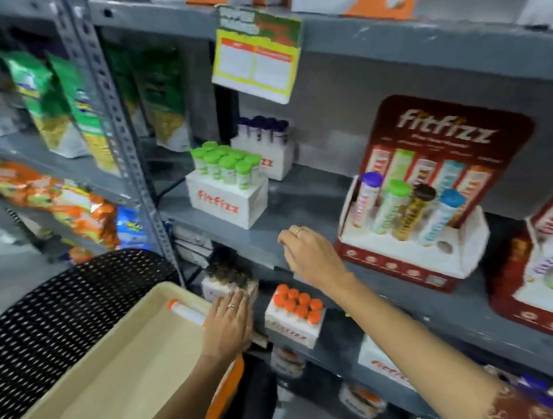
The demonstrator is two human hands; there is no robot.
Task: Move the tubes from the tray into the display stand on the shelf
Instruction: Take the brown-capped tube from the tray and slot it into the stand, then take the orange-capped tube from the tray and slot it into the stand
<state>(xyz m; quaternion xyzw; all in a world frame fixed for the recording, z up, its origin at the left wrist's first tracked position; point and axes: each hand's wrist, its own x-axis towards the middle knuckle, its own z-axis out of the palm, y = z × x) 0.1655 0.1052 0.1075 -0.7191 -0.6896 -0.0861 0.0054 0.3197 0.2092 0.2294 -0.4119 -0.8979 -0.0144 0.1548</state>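
Head view. Beige tray [126, 361] sits at 7 o'clock of frame, resting on a black perforated surface [39, 309]. One orange-capped tube [186, 312] lies in the tray against its far wall. Left hand [229, 327] lies flat on the tray's far right corner, fingers together and extended, touching the tube's right end; it grips nothing. Right hand [311, 252] is at frame centre, in front of the grey shelf [301, 198] edge, fingers loosely curled, empty as far as can be seen. Display stand [429, 198], red and white, stands on the shelf at 3 o'clock of the right hand. It holds four upright tubes: purple-capped tube [367, 198], green-capped tube [392, 205], brown-capped tube [414, 213], blue-capped tube [443, 218]. One hole at the stand's right end is vacant. White boxes of tubes stand at 10 o'clock of the right hand.
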